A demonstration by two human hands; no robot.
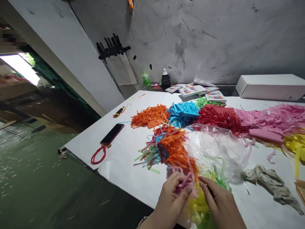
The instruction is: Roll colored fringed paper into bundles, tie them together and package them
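In the head view, my left hand (pixel 170 200) is closed on a bunch of pink tissue-paper strips (pixel 184 183). Close by on the right, my right hand (pixel 220 202) pinches something thin that I cannot make out. Yellow paper fringe (pixel 199 203) hangs below and between both hands, with green strips (pixel 221 178) beside it. Just beyond my fingers lies a mixed pile of cut fringe, with an orange tassel piece (pixel 176 149) on top and red, blue and pale green ends poking out. A crumpled clear plastic bag (pixel 214 146) spreads out to its right.
Orange (pixel 150 116), blue (pixel 183 113), red (pixel 219 117) and pink fringe heaps (pixel 274 117) line the table's far side. A phone (pixel 112 134) with a red strap and yellow-black snips (pixel 118 112) lie left. A grey cloth (pixel 271 183) lies right; a white box (pixel 269 87) stands behind.
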